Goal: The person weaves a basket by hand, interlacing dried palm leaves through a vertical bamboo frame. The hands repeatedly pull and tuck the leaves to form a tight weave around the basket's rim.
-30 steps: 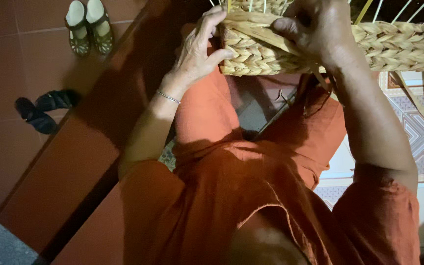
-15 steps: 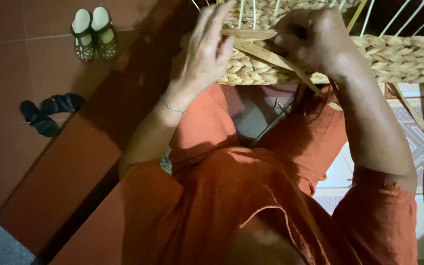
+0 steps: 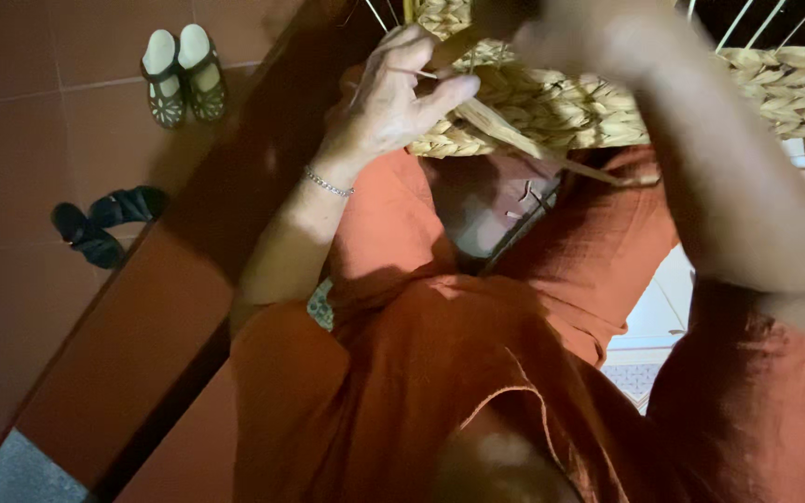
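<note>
A half-woven basket [image 3: 570, 102] of braided pale straw sits over my lap, with thin white stakes sticking up from its rim. My left hand [image 3: 388, 98], a thin bracelet on its wrist, is at the basket's left edge. Its thumb and fingers pinch a flat straw strand [image 3: 524, 144] that runs slantwise across the weave. My right hand [image 3: 552, 33] is blurred at the top edge, above the basket, and closed on the upper end of the same strand. Its fingertips are partly cut off by the frame.
I sit in orange clothes on a reddish-brown step [image 3: 142, 326] above a tiled floor. A pair of pale sandals [image 3: 184, 74] and a pair of dark sandals [image 3: 104, 224] lie on the floor to the left. A patterned mat [image 3: 645, 373] shows at the right.
Both hands and the basket have shifted up in the view. My right hand has risen to the top edge, pulling the strand, and my left fingers have curled in to pinch it.
</note>
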